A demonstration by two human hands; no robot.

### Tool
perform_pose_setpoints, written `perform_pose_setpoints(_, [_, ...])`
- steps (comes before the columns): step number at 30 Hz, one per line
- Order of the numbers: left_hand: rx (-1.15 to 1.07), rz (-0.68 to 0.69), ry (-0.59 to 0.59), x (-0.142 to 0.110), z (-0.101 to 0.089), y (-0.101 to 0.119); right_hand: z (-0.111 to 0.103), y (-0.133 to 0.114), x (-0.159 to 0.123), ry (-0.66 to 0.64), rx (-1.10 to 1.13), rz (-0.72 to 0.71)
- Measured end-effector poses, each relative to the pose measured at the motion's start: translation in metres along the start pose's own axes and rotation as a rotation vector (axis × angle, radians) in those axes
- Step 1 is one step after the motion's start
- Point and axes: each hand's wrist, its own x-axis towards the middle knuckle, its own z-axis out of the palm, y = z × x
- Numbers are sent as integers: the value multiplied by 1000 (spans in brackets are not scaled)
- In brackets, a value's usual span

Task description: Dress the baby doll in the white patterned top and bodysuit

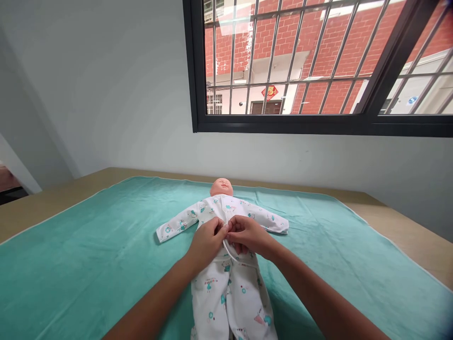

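Observation:
A baby doll (222, 187) lies on its back, its head at the far end. It wears a white long-sleeved baby shirt (214, 202) with small teal and pink prints and matching pants (210, 293). Both sleeves are spread out sideways. My left hand (208, 239) pinches the shirt's front at chest level. Touching it fingertip to fingertip, my right hand (249, 234) is also closed on the shirt front. Below the fingers a white edge or strip (229, 250) curves down over the belly. Whatever sits right between the fingertips is hidden.
A teal cloth (106, 245) lies under the doll on a wooden table (396, 219). Behind the table rises a pale wall (141, 94) with a dark-framed, barred window (283, 123) at the upper right.

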Motion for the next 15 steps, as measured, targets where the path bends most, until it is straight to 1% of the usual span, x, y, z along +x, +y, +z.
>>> perform_pose_setpoints(4, [79, 34, -17, 0, -1, 2, -1, 2, 1, -4, 2, 19])
perform_pose_setpoints(9, [168, 59, -6, 1, 0, -2, -1, 5, 3, -9, 36, 7])
perform_pose_setpoints(12, [68, 44, -22, 1, -2, -2, -2, 5, 3, -10, 82, 0])
perform_pose_setpoints(15, [-149, -5, -48, 0, -6, 0, -4, 5, 3, -15, 114, -5])
